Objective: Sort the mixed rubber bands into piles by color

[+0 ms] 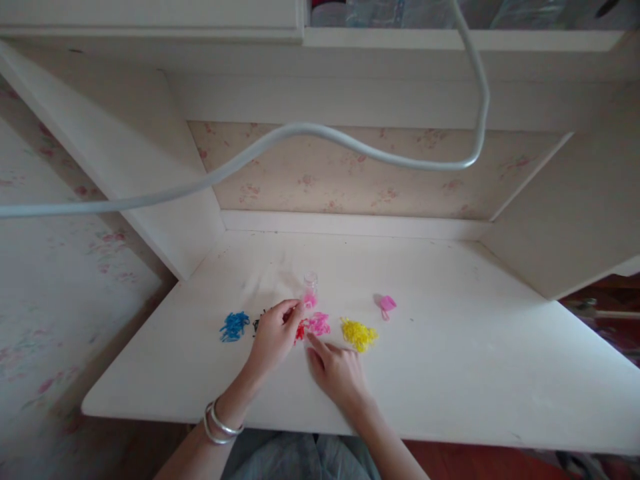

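My left hand [275,335] has its thumb and forefinger pinched together beside a small clear bottle [311,283] with pink bits in its bottom; what the pinch holds is too small to make out. My right hand [343,377] rests low on the table, index fingertip at the edge of a pink pile of small rubber bands [319,324], thumb apart from it. Red bands [301,330] lie between the hands. Partly hidden behind my left hand is a dark pile [257,325]. Blue bands [234,327] lie to the left, yellow bands [359,334] to the right.
A pink object [387,305] with a small loop lies at the right on the white table [450,373]. Across the upper view runs a white cable [310,129]. Side panels and an overhead shelf [400,39] enclose the back of the table.
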Tool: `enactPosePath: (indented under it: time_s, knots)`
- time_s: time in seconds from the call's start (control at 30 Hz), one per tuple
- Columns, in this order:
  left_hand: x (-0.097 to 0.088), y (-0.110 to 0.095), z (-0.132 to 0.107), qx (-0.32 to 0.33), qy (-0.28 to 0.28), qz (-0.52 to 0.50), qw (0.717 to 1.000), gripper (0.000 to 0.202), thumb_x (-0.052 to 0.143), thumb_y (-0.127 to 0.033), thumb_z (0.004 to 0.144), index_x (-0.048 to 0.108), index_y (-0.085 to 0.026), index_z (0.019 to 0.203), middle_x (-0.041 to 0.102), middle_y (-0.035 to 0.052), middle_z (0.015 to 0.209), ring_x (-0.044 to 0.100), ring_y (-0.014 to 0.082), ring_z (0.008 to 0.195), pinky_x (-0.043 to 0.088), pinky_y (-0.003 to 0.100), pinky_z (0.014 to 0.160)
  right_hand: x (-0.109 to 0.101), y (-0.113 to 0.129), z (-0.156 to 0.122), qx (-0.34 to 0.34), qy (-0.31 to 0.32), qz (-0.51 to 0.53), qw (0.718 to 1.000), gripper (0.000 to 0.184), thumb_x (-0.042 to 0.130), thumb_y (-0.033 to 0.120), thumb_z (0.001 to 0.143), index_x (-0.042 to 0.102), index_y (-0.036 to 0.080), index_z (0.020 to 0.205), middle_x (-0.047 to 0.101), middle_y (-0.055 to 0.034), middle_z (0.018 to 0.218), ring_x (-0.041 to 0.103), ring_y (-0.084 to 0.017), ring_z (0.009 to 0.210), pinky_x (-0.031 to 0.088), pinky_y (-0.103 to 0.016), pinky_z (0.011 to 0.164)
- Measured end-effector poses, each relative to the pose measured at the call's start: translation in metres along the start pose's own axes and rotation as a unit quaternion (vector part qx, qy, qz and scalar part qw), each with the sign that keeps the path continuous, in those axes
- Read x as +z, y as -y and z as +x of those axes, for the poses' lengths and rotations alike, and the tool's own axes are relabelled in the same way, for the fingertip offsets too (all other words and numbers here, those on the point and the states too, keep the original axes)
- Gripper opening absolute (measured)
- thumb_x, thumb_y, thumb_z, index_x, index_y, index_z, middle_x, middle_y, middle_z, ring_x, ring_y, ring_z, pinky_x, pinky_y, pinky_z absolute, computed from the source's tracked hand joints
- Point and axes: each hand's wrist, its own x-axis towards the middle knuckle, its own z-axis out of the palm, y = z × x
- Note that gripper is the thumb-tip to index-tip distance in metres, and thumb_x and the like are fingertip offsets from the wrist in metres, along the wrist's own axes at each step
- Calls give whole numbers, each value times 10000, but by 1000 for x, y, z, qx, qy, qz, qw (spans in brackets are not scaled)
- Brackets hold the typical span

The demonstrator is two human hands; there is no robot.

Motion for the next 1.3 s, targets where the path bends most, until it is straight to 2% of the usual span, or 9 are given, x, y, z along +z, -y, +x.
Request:
enactPosePath:
  time_s: [0.13,0.3,0.5,0.7,0.87,1.0,1.13,1.3]
  knots:
    - [-6,-8,20,27,-48,34,998,366,454,-467,870,661,-166,895,665,0,704,573,112,612,422,195,585,-1,7,3,-9,7,-73,997,364,373,355,944,507,347,1282,711,-3,747,651,-155,598,338,-215,520]
    - [-4,-15,43,55,-85,56,993,366,460,-462,866,668,-165,916,689,12,751,601,119,661,437,200,632,-1,6,2,-17,3,-77,997,297,356,346,952,566,325,1162,708,2,751,655,-155,621,304,-213,519]
    - [3,-17,62,70,-80,127,986,351,453,-447,873,680,-185,931,702,22,763,622,132,678,435,216,647,0,4,2,3,-16,-70,997,239,382,323,940,603,258,876,701,11,727,647,-142,610,265,-215,514]
    - [7,-15,62,70,-60,169,981,313,443,-396,884,684,-202,937,715,28,800,635,143,722,428,223,661,3,0,3,28,-32,-69,997,240,385,270,921,613,232,853,701,-11,707,633,-133,574,248,-216,499]
    - [4,-15,55,72,-65,148,984,318,435,-387,888,677,-190,950,710,32,803,629,140,715,432,220,664,8,-5,2,51,-43,-19,998,306,352,291,928,649,222,898,698,-38,696,627,-123,571,287,-202,503]
    - [-5,-12,40,78,-84,115,987,325,432,-398,891,663,-182,964,703,35,824,617,129,707,440,218,672,8,-12,4,87,-76,96,989,387,308,348,949,669,213,969,702,-54,736,640,-144,648,362,-207,566]
    - [-8,1,8,59,-55,104,991,322,426,-406,893,661,-186,912,693,29,780,608,123,660,446,216,637,6,-14,6,127,-106,210,964,422,335,434,932,683,196,938,683,-35,716,600,-142,608,390,-224,583]
    - [8,29,-41,60,23,127,990,280,409,-345,910,652,-210,941,704,45,871,639,143,743,473,233,698,2,-14,7,149,-119,271,944,440,381,496,900,693,186,902,659,-32,694,554,-149,590,398,-243,578]
